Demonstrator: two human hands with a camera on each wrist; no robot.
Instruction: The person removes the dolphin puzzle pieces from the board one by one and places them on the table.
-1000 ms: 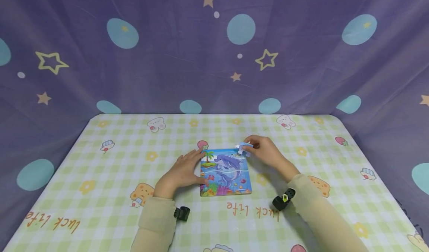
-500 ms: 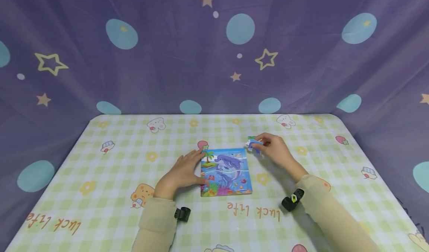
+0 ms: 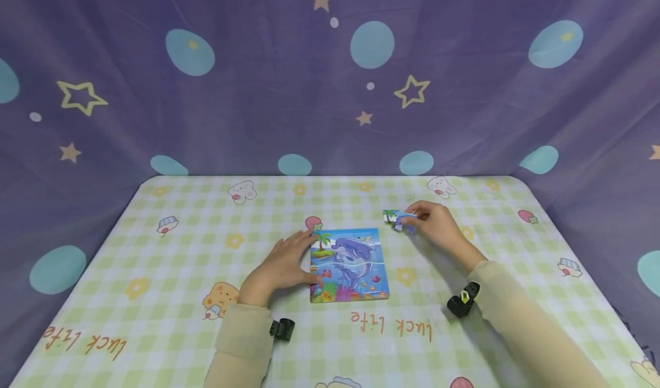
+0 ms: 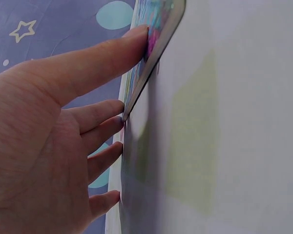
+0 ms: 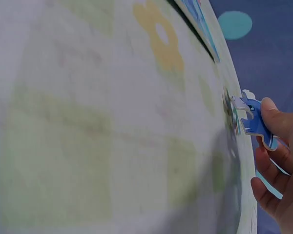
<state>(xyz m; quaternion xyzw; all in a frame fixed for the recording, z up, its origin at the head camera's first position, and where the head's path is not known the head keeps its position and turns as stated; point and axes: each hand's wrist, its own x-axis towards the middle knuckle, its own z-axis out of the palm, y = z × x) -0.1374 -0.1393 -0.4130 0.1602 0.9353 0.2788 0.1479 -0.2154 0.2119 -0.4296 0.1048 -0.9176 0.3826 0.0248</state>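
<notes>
A square jigsaw puzzle (image 3: 356, 265) with a dolphin picture lies in its frame mid-table. My left hand (image 3: 278, 267) spreads along its left side, fingertips at the far left corner. In the left wrist view, the left thumb (image 4: 107, 61) rests on the puzzle's face, and the fingers stretch toward its edge. Beyond the puzzle's far right corner, my right hand (image 3: 435, 224) pinches a blue puzzle piece (image 5: 256, 119) between thumb and fingers. Just left of it, a puzzle piece with palm trees (image 3: 390, 216) lies on the cloth, partly overlapped by the held piece in the head view.
A green-and-white checked tablecloth (image 3: 170, 285) with printed cartoon figures covers the table. Behind it hangs a purple curtain (image 3: 258, 90) with stars and ovals. A black wrist camera sits on each arm, the right one (image 3: 463, 300) low over the cloth.
My right hand has moved right, away from the puzzle's far right corner, carrying the blue piece. The palm-tree piece has come into sight beside it. My left hand has stayed put.
</notes>
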